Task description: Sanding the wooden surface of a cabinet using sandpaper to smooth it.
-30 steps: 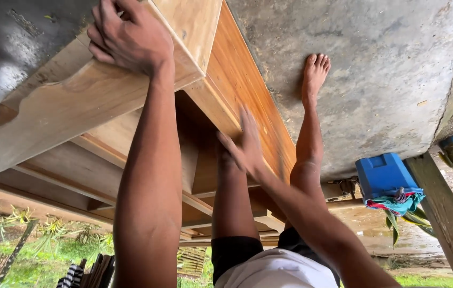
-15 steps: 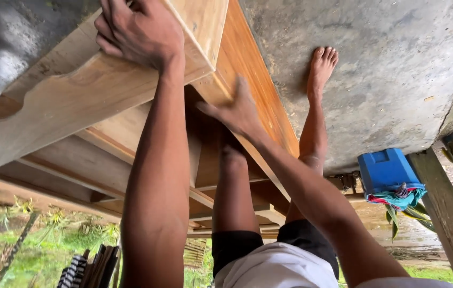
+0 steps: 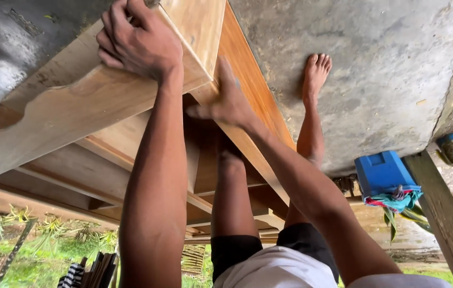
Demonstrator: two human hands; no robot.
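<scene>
Gripping a wooden plank (image 3: 103, 101) — left hand (image 3: 138, 42) clenched, right hand (image 3: 229, 101) flat on it

The wooden frame (image 3: 130, 106) served as the landmark. The left hand (image 3: 141, 45) lay on its near top board, fingers curled over the edge. The right hand (image 3: 229, 101) rested flat on the frame's long side rail, just right of the left hand. A bare foot (image 3: 316, 72) stood on the concrete floor (image 3: 375, 64), right of the frame. Farther right of the frame sat a plastic box (image 3: 381, 172) with a cloth (image 3: 394, 201) touching it, beside a wooden post (image 3: 445, 218).
</scene>
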